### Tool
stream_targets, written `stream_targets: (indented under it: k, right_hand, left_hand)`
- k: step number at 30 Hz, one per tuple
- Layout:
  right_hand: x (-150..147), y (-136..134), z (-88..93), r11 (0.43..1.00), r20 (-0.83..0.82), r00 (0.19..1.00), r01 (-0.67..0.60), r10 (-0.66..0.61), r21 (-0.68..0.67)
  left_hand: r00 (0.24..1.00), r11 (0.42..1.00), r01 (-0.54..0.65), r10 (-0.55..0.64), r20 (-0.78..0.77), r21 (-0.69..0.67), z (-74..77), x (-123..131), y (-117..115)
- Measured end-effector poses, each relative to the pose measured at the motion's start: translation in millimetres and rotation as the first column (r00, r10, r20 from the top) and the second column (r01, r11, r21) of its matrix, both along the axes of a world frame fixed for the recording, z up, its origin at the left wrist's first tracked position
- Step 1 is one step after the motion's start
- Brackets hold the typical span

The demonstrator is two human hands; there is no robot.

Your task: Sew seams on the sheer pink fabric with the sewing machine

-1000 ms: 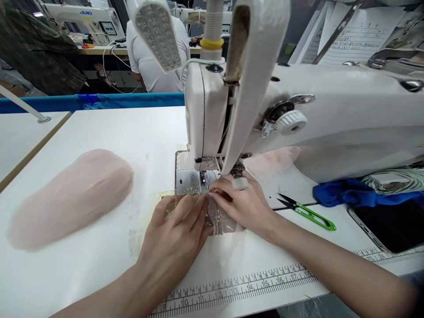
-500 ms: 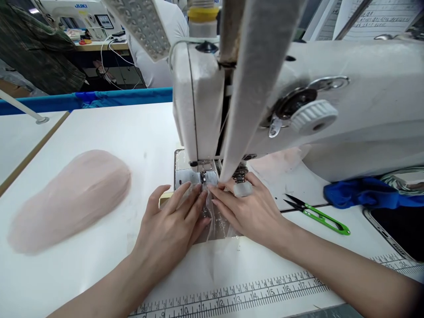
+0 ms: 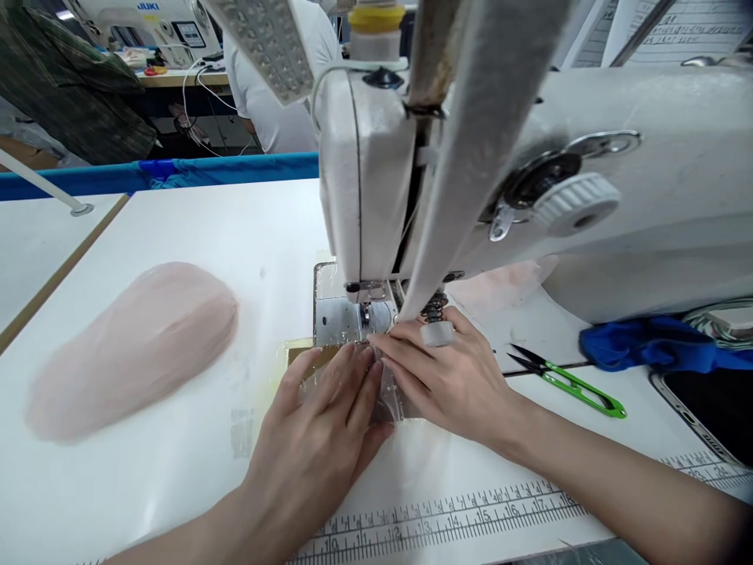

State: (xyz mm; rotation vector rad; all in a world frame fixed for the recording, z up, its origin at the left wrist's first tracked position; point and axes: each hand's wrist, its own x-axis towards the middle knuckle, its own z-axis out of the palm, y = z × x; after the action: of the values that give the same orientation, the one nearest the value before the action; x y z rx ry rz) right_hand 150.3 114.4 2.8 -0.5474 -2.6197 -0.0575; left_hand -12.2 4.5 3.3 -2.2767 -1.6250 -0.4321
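A strip of sheer, pale fabric (image 3: 389, 396) lies under the sewing machine (image 3: 365, 180), just in front of the presser foot (image 3: 365, 315). My left hand (image 3: 326, 420) rests palm down on the fabric's left side, its fingers stretched forward. On the other side, my right hand (image 3: 450, 369) has its fingers pressed together on the fabric close to the foot. The right fingertips are partly hidden behind a white knob and spring. A metal needle plate (image 3: 338, 318) shows beyond my left fingertips.
Left on the white table lies a pale pink sheer piece (image 3: 138, 349). Green thread snips (image 3: 573, 383), a blue cloth (image 3: 641, 343) and a phone (image 3: 706, 408) lie right. A printed ruler (image 3: 459, 514) runs along the front edge. A person in white (image 3: 274, 94) is behind.
My left hand has slid back toward me, away from the presser foot, uncovering more of the plate's front. My right hand stays close to the foot. The view has shifted slightly.
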Motion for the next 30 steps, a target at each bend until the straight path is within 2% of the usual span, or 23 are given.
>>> stream_targets:
  k: [6, 11, 13, 16, 18, 22, 30]
  right_hand:
    - [-2, 2, -0.8, 0.999, 0.143, 0.989, 0.04, -0.039, -0.004]
    - [7, 8, 12.0, 0.95, 0.19, 0.938, 0.259, -0.29, 0.173]
    - [8, 5, 14.3, 0.96, 0.148, 0.959, 0.212, -0.241, 0.184]
    - [6, -2, 9.8, 0.994, 0.132, 0.99, 0.029, -0.043, 0.105]
    - [4, -7, 3.7, 0.997, 0.136, 0.99, -0.028, 0.018, 0.074]
    - [3, -7, -3.5, 0.996, 0.151, 0.988, -0.01, -0.003, 0.088]
    - [2, -2, -4.0, 0.993, 0.166, 0.985, 0.017, -0.037, 0.12]
  left_hand:
    - [1.0, 1.0, -0.016, 0.016, 0.008, -0.017, -3.4, 3, -3]
    - [1.0, 1.0, -0.008, 0.008, 0.0, 0.001, 0.9, -3, 3]
    - [1.0, 1.0, -0.007, 0.007, -0.002, 0.007, 2.2, -7, 7]
    - [1.0, 1.0, 0.013, -0.013, 0.016, 0.014, 1.7, -13, 13]
    - [1.0, 1.0, 0.02, -0.02, 0.022, 0.019, 0.1, -15, 15]
    - [1.0, 1.0, -0.007, 0.007, 0.014, 0.021, -3.3, -15, 15]
    - [1.0, 1.0, -0.003, 0.003, -0.024, 0.023, -2.4, -17, 20]
